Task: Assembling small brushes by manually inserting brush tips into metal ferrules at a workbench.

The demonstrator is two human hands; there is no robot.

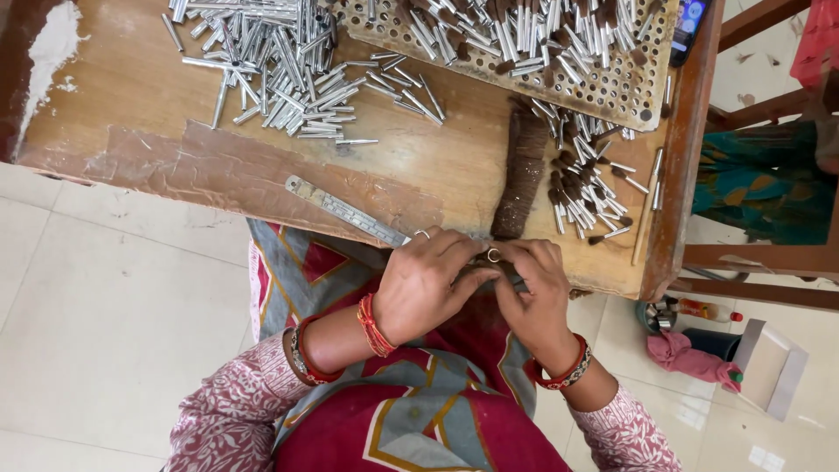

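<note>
the left hand (426, 281) and the right hand (533, 293) meet at the near edge of the wooden counter (131, 96), fingers bent inward and touching each other. between their fingertips sits a small metal tube (494, 255), its round open end facing up; both hands pinch around it, though how much of it lies under the fingers cannot be told. the left hand wears a ring, and both wrists carry red bangles above patterned pink sleeves.

just beyond the fingertips a long brown bundle of hair-like fibre (522, 170) lies on the counter, its near end almost touching the hands. to the left of the hands a flat metal ruler (345, 210) lies slanted along the counter's edge. right of the bundle is a heap of short metal tubes with brown tufts (584, 179) in their ends. further back a perforated tray (612, 87) holds many more tufted tubes, and at the far left a big loose pile of plain silver tubes (280, 61) is spread out.

beyond the counter's right edge stands a wooden chair frame (752, 262), and on the tiled floor (105, 297) below lie a pink cloth (686, 357) and a small white box (773, 367).
</note>
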